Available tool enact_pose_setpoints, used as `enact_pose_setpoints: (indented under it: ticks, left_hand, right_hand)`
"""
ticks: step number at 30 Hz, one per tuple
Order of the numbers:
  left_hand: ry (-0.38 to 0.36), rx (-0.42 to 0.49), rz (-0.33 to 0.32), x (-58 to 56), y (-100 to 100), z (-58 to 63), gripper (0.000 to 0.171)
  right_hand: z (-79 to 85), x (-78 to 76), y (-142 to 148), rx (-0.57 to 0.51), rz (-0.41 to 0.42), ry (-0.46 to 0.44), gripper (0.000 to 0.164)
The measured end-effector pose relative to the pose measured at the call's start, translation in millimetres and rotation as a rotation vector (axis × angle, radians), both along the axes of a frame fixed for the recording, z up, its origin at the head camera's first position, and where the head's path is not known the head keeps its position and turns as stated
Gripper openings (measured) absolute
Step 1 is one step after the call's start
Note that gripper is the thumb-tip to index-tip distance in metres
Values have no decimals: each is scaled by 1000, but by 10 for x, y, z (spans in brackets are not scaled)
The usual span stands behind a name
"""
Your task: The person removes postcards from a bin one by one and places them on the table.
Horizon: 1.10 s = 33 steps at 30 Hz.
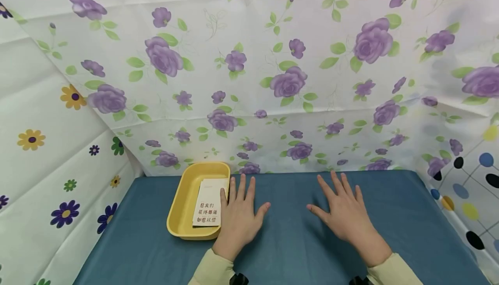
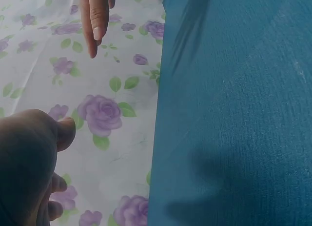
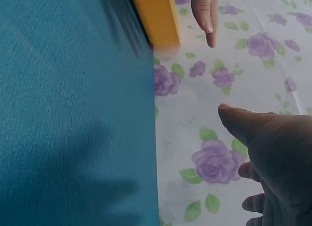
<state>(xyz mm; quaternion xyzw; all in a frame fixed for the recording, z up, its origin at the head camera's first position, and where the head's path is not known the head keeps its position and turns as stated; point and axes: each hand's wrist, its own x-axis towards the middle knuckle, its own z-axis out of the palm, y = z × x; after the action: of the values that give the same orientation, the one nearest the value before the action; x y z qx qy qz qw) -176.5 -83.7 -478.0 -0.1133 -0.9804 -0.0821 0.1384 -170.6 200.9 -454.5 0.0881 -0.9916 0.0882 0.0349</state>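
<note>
Fingers spread and straight, my left hand (image 1: 239,215) hovers above the table beside a yellow tray (image 1: 177,207), overlapping its right rim in the head view. Inside the tray lies a white booklet or card (image 1: 208,205) with dark Chinese characters; its right edge is partly hidden by the hand. My right hand (image 1: 347,215) is spread out too, over the right half of the table, with its shadow below. Both hands hold nothing. The left wrist view shows the left hand (image 2: 29,162) in the foreground; the right wrist view has the right hand (image 3: 278,148) and the yellow tray's side (image 3: 158,18).
A blue cloth (image 1: 288,241) covers the table. Behind it hangs a white sheet with purple roses (image 1: 288,81). Flower-patterned cloth (image 1: 58,168) borders the left, and a dotted cloth (image 1: 471,194) the right.
</note>
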Motion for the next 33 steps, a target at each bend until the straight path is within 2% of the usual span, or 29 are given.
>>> enact_pose_setpoints:
  ticks: [6, 14, 18, 21, 23, 25, 27, 29, 31, 33]
  left_hand:
    - [-26, 12, 9, -3, -13, 14, 82]
    - [-55, 55, 19, 2, -14, 25, 76]
    - [-24, 76, 12, 2, -54, 49, 70]
    - [39, 112, -12, -34, -109, 132, 68]
    - [81, 144, -9, -68, -215, 223, 65]
    - [85, 179, 29, -108, -367, 335, 64]
    - [54, 209, 82, -161, -542, 437, 63]
    - [-12, 217, 148, -194, -746, 522, 65]
    - [-63, 202, 201, -231, -931, 551, 66]
    - [-89, 186, 246, -265, -1092, 529, 66]
  right_hand:
    - [-15, -28, -5, -49, -23, 0, 92]
    - [-47, -52, -45, -220, -43, 74, 82]
    - [-57, -49, -72, -253, -59, 85, 73]
    - [-53, -49, -48, -263, -84, 90, 66]
    - [-58, -55, -44, -274, -88, 83, 62]
    - [-65, -66, -43, -282, -85, 76, 60]
    - [-73, -80, -35, -280, -83, 79, 57]
    - [-84, -90, -55, -275, -81, 89, 55]
    - [-89, -93, -64, -268, -83, 91, 52]
    - [-91, -92, -66, -260, -82, 84, 50]
